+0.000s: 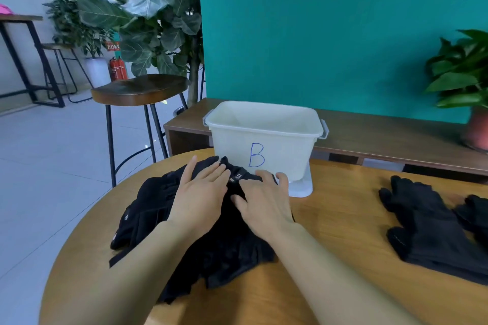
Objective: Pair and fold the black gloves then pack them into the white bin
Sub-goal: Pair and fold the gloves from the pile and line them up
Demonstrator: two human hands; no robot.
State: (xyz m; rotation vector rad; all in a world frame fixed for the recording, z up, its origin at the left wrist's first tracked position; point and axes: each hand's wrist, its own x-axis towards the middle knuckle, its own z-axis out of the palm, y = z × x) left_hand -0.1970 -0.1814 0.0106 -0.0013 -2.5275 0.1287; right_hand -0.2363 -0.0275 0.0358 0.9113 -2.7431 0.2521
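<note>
Both hands flat on the glove pile — smoothing before the fold.

Left hand (200, 192) & right hand (264, 200) lie spread, fingers straight, pressing black gloves (216, 253) on the round table (330, 232), prob. to line up a pair. Fabric looks soft, crumpled, w/ a strap poking out left. White bin (266, 137), marked B, sits just behind — looks empty. More gloves (427, 227) wait well apart, right.

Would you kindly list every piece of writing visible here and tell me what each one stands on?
"B": handwritten in blue on the front wall of the white bin.
White tag on the black gloves: too blurred to read.
Red sign on the far wall: too small to read.
Labels on the fire extinguishers: too small to read.
</note>
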